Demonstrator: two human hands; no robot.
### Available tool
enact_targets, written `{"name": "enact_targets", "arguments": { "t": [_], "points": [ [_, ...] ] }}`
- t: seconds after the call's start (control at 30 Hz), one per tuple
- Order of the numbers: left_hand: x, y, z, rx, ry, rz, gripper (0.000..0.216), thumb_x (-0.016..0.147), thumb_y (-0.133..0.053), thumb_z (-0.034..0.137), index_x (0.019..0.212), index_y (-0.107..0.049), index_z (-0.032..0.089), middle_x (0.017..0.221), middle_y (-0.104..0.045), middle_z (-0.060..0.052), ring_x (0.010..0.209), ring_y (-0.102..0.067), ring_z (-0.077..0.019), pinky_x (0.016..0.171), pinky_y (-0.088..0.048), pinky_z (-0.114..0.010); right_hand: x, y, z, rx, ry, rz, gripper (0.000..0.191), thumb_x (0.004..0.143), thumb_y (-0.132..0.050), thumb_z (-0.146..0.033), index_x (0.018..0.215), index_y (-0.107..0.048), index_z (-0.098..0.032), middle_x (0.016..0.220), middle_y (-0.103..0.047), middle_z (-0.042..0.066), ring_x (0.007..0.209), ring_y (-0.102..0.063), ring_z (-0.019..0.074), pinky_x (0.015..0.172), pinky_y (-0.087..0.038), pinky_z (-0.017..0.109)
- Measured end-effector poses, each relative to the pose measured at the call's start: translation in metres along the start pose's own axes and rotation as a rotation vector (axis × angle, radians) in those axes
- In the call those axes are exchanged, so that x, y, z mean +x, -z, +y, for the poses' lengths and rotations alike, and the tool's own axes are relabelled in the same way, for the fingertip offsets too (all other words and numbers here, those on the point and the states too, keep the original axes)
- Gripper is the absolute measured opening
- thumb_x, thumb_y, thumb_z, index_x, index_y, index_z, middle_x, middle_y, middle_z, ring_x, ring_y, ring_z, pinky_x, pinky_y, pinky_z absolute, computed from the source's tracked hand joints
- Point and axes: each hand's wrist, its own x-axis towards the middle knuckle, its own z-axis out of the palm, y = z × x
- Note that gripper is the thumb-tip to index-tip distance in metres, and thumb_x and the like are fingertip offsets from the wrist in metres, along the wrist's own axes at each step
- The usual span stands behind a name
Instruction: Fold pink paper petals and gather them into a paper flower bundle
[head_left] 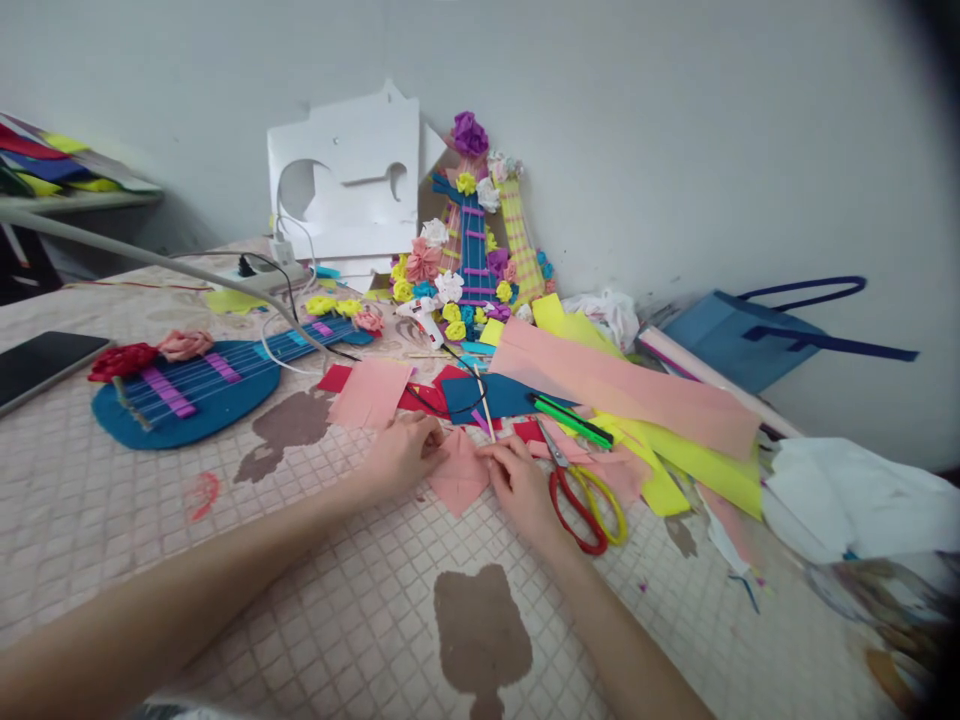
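A pink paper square (459,482) lies on the table with one corner pointing toward me. At its left corner, my left hand (401,455) has its fingers curled and closed on the edge. My right hand (521,485) pinches the right corner between thumb and fingers. A thin wooden stick (484,400) ends just beside my right fingertips; whether they touch it I cannot tell. Scissors (585,500) with one red and one yellow handle lie right of my right hand. Beyond my left hand is another pink piece (370,392).
A blue guitar-shaped craft (225,390) with paper flowers lies left, near a phone (45,365). A glue gun (422,322), green cutter (574,420) and pink and yellow strips (630,390) lie behind. Decorated guitars (474,250) and white board (345,220) lean against the wall.
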Motion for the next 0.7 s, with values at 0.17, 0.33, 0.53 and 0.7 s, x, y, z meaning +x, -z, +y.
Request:
{"name": "enact_targets", "arguments": {
  "t": [0.17, 0.33, 0.53, 0.7],
  "points": [
    [0.006, 0.002, -0.006, -0.222, -0.010, -0.105, 0.010, 0.073, -0.056, 0.024, 0.072, -0.051, 0.016, 0.066, -0.054, 0.000, 0.061, -0.050, -0.0124, 0.055, -0.039, -0.023, 0.002, 0.008, -0.007, 0.136, -0.044, 0.017, 0.015, 0.086, -0.043, -0.020, 0.095, -0.055, -0.021, 0.082, -0.057, 0.001, 0.062, -0.050, 0.0138, 0.054, -0.041, 0.025],
    [0.012, 0.017, -0.010, -0.450, -0.040, -0.294, 0.022, 0.079, -0.055, 0.036, 0.081, -0.051, 0.014, 0.069, -0.056, 0.000, 0.061, -0.053, -0.0108, 0.051, -0.039, -0.019, 0.001, 0.019, -0.012, 0.325, -0.026, -0.062, 0.018, 0.083, -0.042, -0.016, 0.094, -0.056, -0.021, 0.085, -0.059, 0.001, 0.063, -0.051, 0.0118, 0.055, -0.040, 0.022],
    [0.010, 0.030, -0.013, -0.733, 0.004, -0.582, 0.026, 0.079, -0.063, 0.036, 0.089, -0.058, 0.013, 0.077, -0.057, 0.000, 0.065, -0.052, -0.0091, 0.055, -0.038, -0.019, -0.003, 0.024, -0.022, 0.313, 0.101, -0.142, 0.032, 0.085, -0.041, -0.010, 0.107, -0.059, -0.024, 0.097, -0.062, 0.002, 0.070, -0.053, 0.0123, 0.062, -0.043, 0.024],
    [0.011, 0.023, -0.013, -0.753, -0.008, -0.590, 0.028, 0.079, -0.063, 0.034, 0.096, -0.058, 0.013, 0.084, -0.060, -0.003, 0.072, -0.056, -0.0114, 0.062, -0.043, -0.022, -0.005, 0.016, -0.022, 0.123, 0.302, -0.066, 0.020, 0.085, -0.048, -0.012, 0.094, -0.063, -0.024, 0.092, -0.057, 0.004, 0.078, -0.056, 0.0146, 0.065, -0.045, 0.025]
  ]
}}
